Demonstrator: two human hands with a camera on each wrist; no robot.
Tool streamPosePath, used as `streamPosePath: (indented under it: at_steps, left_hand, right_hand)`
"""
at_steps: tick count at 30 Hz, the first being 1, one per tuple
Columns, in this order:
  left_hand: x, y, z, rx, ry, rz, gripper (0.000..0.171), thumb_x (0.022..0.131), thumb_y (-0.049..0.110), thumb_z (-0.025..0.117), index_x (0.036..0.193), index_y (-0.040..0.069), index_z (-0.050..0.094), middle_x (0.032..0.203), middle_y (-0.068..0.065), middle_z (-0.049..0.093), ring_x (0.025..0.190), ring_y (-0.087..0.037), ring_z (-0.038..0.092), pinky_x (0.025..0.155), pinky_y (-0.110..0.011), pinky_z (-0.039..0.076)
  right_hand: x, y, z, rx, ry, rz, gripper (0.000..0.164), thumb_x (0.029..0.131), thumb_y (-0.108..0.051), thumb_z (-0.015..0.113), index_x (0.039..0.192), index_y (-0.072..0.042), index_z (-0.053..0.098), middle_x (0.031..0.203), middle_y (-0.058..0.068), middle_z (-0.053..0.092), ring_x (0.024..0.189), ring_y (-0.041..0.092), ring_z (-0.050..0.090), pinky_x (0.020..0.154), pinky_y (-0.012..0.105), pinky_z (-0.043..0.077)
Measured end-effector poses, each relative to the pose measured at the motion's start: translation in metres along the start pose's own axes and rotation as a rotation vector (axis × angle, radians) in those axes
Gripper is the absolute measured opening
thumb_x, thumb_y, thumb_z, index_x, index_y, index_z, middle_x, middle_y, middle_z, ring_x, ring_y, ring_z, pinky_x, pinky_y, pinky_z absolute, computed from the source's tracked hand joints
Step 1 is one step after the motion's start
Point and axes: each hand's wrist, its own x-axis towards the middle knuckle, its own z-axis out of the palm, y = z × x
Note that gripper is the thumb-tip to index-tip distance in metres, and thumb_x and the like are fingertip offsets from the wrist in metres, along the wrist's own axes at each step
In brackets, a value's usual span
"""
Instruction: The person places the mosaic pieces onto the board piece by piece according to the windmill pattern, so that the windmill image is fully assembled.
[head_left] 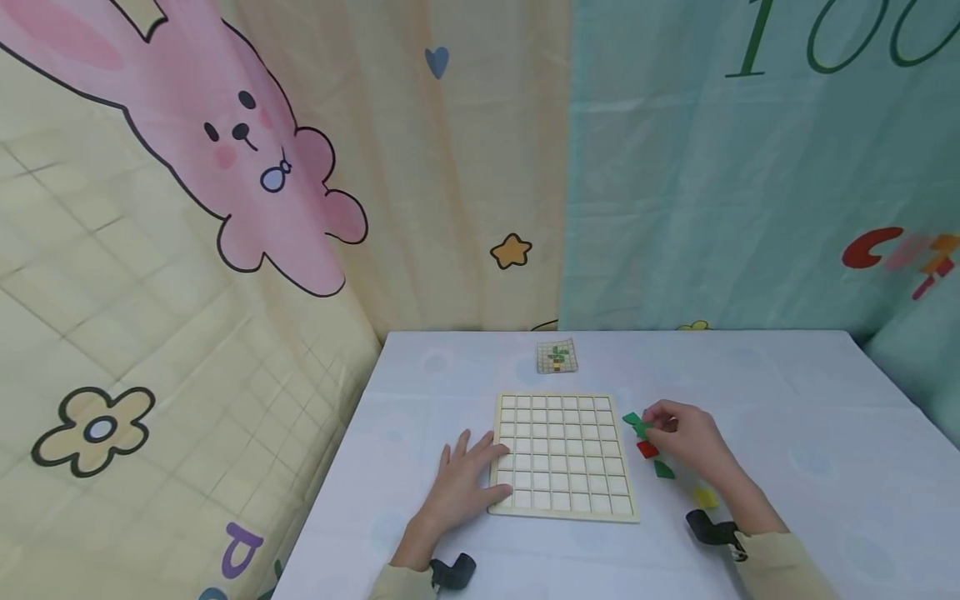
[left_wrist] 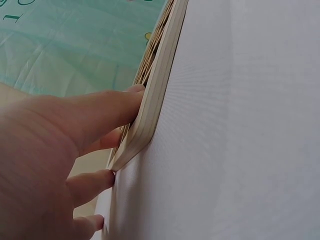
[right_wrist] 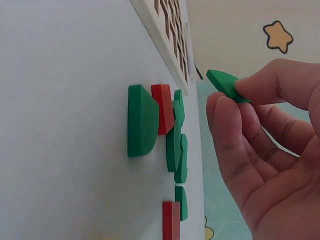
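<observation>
Board (head_left: 565,457) on table (head_left: 825,467), card (head_left: 557,357) behind, pieces (head_left: 648,450) at right, some perhaps in contact.

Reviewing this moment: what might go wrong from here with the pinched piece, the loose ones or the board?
The right hand pinches a small green piece at the fingertips, so it might slip.

Loose pieces lie close together near that hand; a brush could scatter them.

The left hand touches the board's left side; a push might shift it.

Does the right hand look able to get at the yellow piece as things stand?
Probably not straight away: the right hand is pinching a green piece, and the yellow piece lies behind it, closer to the person. It would likely need to set that down and draw back.
</observation>
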Motion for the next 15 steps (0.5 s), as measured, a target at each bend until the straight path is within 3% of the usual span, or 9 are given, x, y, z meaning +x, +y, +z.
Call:
streamPosePath:
  at_steps: [15]
  left_hand:
    - [-0.001, -0.002, 0.001, -0.006, 0.008, 0.005, 0.057, 0.088, 0.048, 0.074, 0.138, 0.026, 0.061, 0.158, -0.007, 0.040, 0.149, -0.045, 0.016, 0.113, -0.072, 0.008]
  right_hand:
    - [0.017, -0.021, 0.031, 0.164, -0.013, -0.048, 0.015, 0.090, -0.007, 0.070, 0.106, -0.007, 0.071, 0.090, 0.003, 0.071, 0.079, 0.021, 0.063, 0.058, 0.034, 0.053]
